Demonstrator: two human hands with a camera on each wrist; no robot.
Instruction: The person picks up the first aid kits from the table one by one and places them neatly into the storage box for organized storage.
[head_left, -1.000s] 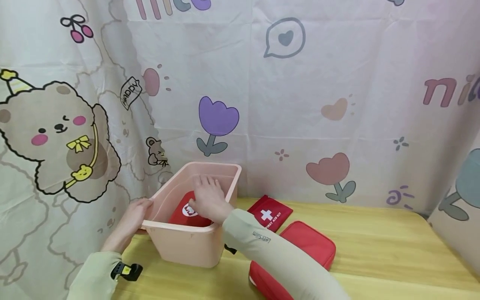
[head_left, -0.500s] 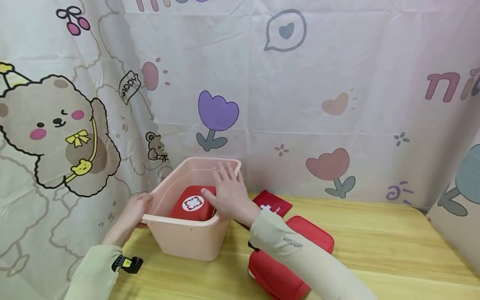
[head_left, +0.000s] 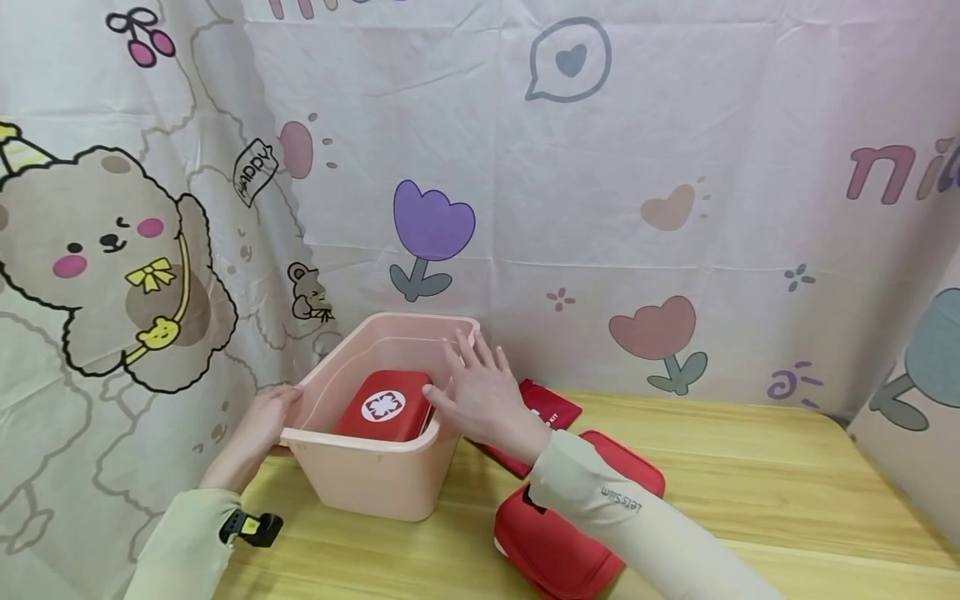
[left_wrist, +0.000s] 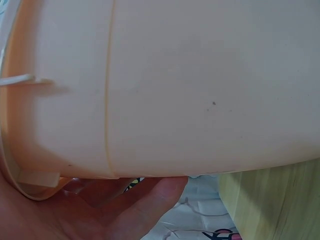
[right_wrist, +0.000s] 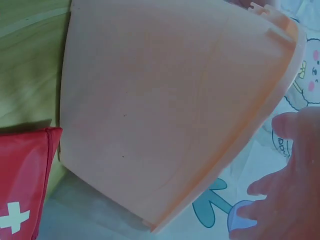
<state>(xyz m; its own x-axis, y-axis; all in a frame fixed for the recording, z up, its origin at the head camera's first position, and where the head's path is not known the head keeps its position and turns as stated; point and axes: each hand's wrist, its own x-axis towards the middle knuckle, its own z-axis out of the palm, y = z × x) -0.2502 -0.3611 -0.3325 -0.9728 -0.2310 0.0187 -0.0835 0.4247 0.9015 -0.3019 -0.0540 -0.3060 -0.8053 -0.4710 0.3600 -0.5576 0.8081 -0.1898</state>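
Observation:
A pale pink plastic bin (head_left: 367,479) stands on the wooden table. My left hand (head_left: 255,429) grips its left rim near the front corner; in the left wrist view, fingers (left_wrist: 150,207) lie along the bin's outer wall. Inside the bin, a red first aid case (head_left: 412,425) with a white round emblem lies face up. My right hand (head_left: 487,408) hovers over the right rim, fingers spread, holding nothing. In the right wrist view, the right hand (right_wrist: 292,185) is beyond the rim, apart from the bin's outer wall (right_wrist: 135,100).
A flat red first aid pouch (head_left: 558,411) with a white cross lies right of the bin, partly behind my right hand. Red soft case surfaces (head_left: 558,546) show on both sides of my right sleeve (head_left: 637,517). A printed curtain (head_left: 525,208) hangs behind the table.
My right hand has risen out of the bin and moved right, off the red case, which is now uncovered. My left hand stays on the rim.

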